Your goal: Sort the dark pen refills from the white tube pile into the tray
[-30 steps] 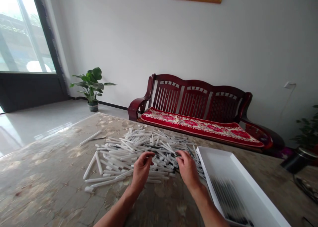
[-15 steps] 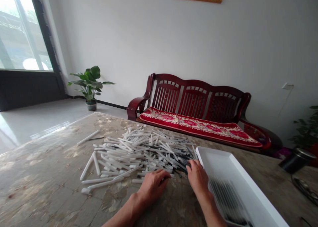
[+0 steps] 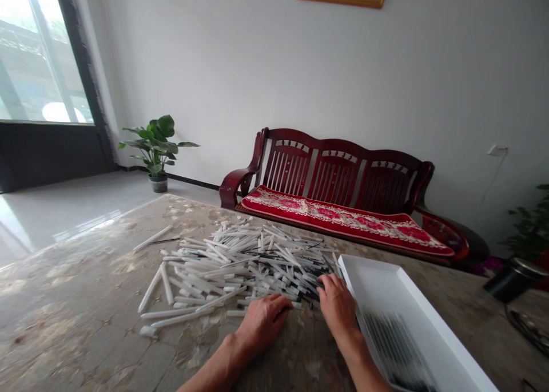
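Note:
A large heap of white and translucent pen barrels [image 3: 214,266], with dark pen pieces [image 3: 315,269] mixed in at its right side, lies on the table. At the heap's near edge, my left hand [image 3: 265,321] rests on its side with the fingers curled closed; what is inside them is hidden. My right hand [image 3: 338,305] is at the right edge of the heap, beside the tray, its fingers bent together on the dark pieces. I cannot make out what they pinch. In the white tray [image 3: 433,300] a row of slim, dark-cored pens [image 3: 397,346] lies side by side.
The patterned table [image 3: 94,317] carries a loose white barrel [image 3: 151,238] at the left and a black cylinder [image 3: 514,277] with a cable at the right. Behind stand a red wooden bench [image 3: 338,169] and a potted plant [image 3: 158,146].
My right hand has shifted slightly left and down at the heap's edge. My left hand stays almost in place, its fingers still curled.

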